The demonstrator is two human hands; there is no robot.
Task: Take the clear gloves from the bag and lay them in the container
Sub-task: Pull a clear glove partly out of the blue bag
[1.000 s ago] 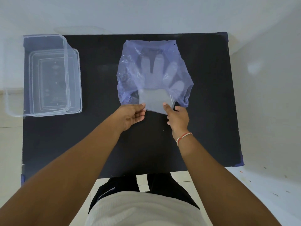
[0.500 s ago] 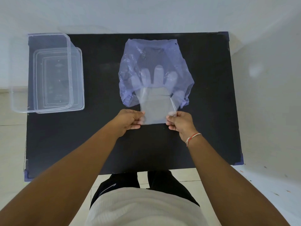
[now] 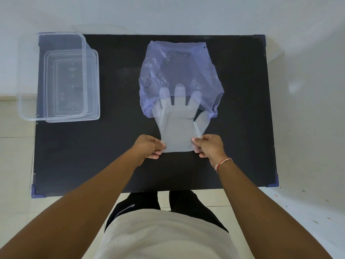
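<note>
We seem to be in a plain indoor room, home or bare workroom, we cannot tell which. We see a black table (image 3: 112,156) with purple corner caps, pushed against a bare white wall (image 3: 168,14) at its far edge, standing on pale floor tiles (image 3: 15,156).

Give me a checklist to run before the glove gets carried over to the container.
1. Left hand pinching the cuff of the clear plastic glove: ok.
2. Right hand pinching the cuff's other corner: ok.
3. Glove free of the crinkled blue plastic bag: not ok, fingertips remain inside.
4. Clear rectangular plastic container open: ok.
5. More gloves in the bag: cannot tell.
</note>
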